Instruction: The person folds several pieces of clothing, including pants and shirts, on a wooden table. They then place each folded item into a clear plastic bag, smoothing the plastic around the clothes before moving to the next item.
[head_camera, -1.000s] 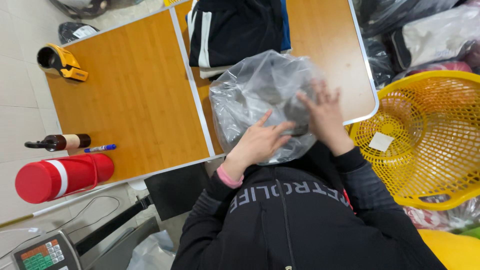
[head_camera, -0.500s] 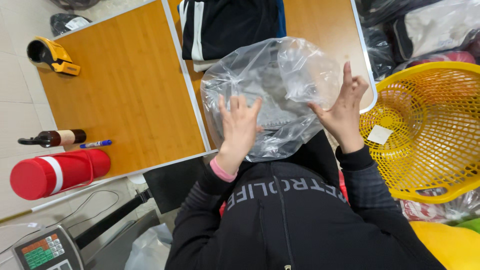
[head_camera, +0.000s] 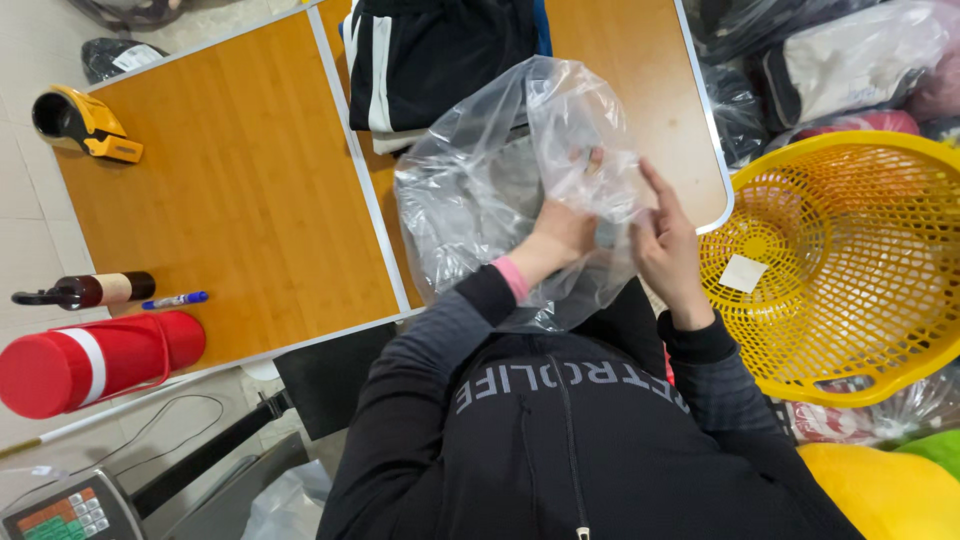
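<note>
The crumpled clear plastic bag is held open: left hand inserted, fingers hidden; right hand fingers together, bracing outside.

Clear plastic bag (crumpled) over table; white label in basket.

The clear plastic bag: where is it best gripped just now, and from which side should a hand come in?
Probably at the open mouth edge of the clear plastic bag, coming from the wearer's side. The left hand is already reaching inside it through that opening, and the right hand rests flat against the outer film. The rest is loose, crumpled film bulging over the wooden table, offering no firm edge to pinch.
</note>
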